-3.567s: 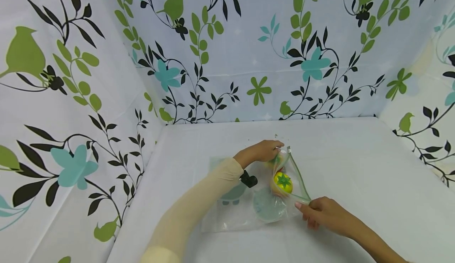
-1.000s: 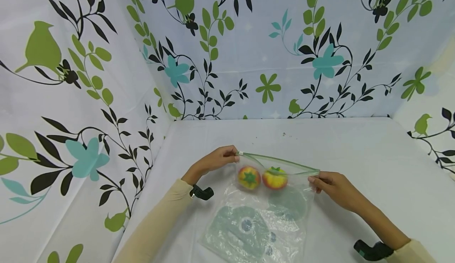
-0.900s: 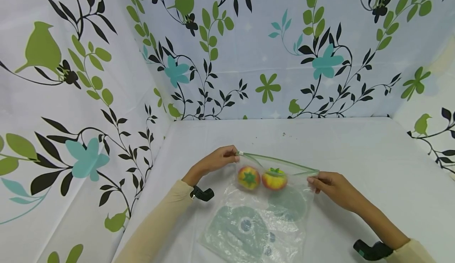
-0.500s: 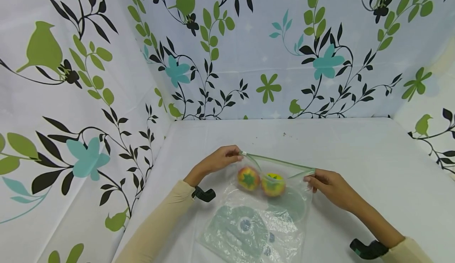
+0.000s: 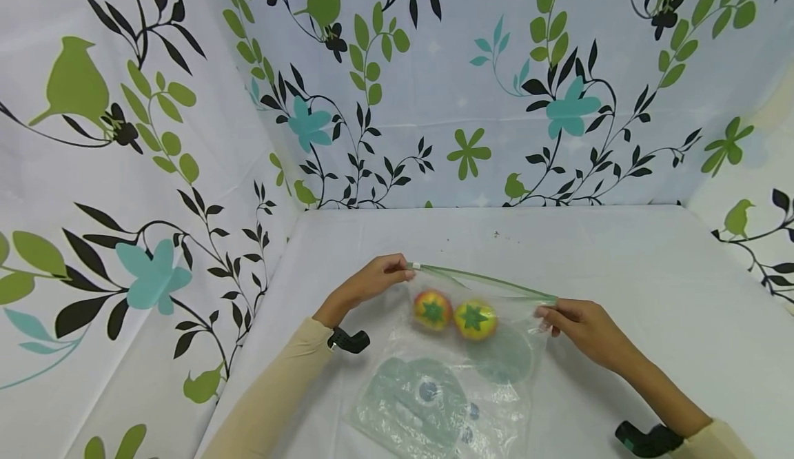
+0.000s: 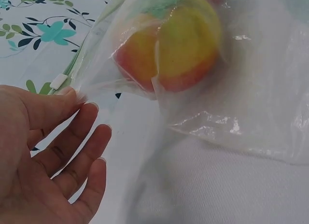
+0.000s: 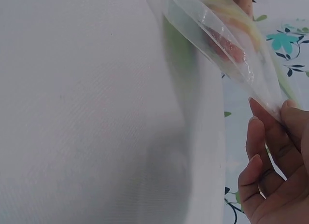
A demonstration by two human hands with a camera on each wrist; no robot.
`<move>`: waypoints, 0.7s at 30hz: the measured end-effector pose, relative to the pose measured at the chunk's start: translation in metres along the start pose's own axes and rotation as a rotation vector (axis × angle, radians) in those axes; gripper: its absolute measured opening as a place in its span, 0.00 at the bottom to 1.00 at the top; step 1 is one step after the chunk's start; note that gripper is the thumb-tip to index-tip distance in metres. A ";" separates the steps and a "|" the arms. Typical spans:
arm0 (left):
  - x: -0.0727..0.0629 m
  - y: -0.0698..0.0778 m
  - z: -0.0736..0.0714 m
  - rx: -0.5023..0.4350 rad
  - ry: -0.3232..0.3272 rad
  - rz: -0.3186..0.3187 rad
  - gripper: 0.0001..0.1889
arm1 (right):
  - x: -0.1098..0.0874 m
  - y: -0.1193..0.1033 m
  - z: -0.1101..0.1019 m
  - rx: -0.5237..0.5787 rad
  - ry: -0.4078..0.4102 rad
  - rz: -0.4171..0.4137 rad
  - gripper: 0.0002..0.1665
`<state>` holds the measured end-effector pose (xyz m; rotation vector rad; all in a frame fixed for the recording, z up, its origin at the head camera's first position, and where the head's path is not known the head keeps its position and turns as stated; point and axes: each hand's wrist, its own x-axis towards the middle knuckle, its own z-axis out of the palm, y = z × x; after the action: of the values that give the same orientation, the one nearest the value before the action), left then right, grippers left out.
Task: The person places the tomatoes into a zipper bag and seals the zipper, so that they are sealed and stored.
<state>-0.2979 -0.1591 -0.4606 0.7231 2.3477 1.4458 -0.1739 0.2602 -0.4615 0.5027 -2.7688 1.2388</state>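
A clear zip bag (image 5: 434,383) with a green zip strip along its top hangs between both hands. My left hand (image 5: 374,278) pinches its upper left corner, beside a small white slider (image 6: 59,81). At the upper right corner my right hand (image 5: 586,328) pinches the bag between thumb and forefinger; its other fingers curl loosely in the right wrist view. Inside, just under the strip, sit two red-and-yellow round fruits with green leafy tops, a left fruit (image 5: 432,309) and a right fruit (image 5: 475,319). Pale green round prints show on or through the bag's lower part.
A white-covered table (image 5: 620,259) lies beneath the bag. Patterned cloth (image 5: 384,87) with birds and leaves hangs behind and at both sides. Dark wrist cameras are strapped on, one being the left wrist camera (image 5: 350,340). Small dark specks lie near the table's far edge.
Earlier the bag lay turned sideways with its mouth to the right; now its strip runs across the top. Lately the hands have drawn slightly apart, pulling the strip straighter, and the right fruit has rolled.
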 end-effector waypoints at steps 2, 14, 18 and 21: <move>-0.001 -0.001 -0.001 -0.001 0.000 -0.007 0.09 | -0.001 0.001 0.000 -0.007 0.007 0.006 0.11; 0.000 -0.005 0.000 0.001 0.041 0.037 0.09 | -0.002 0.002 0.002 -0.003 0.021 0.061 0.17; 0.000 -0.004 0.001 0.020 0.058 0.048 0.09 | -0.003 0.003 0.004 -0.007 0.023 0.065 0.16; 0.000 -0.005 0.002 0.032 0.059 0.050 0.08 | -0.003 0.004 0.005 -0.020 0.018 0.068 0.16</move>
<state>-0.2985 -0.1593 -0.4658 0.7622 2.4189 1.4720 -0.1725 0.2602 -0.4683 0.3972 -2.8020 1.2219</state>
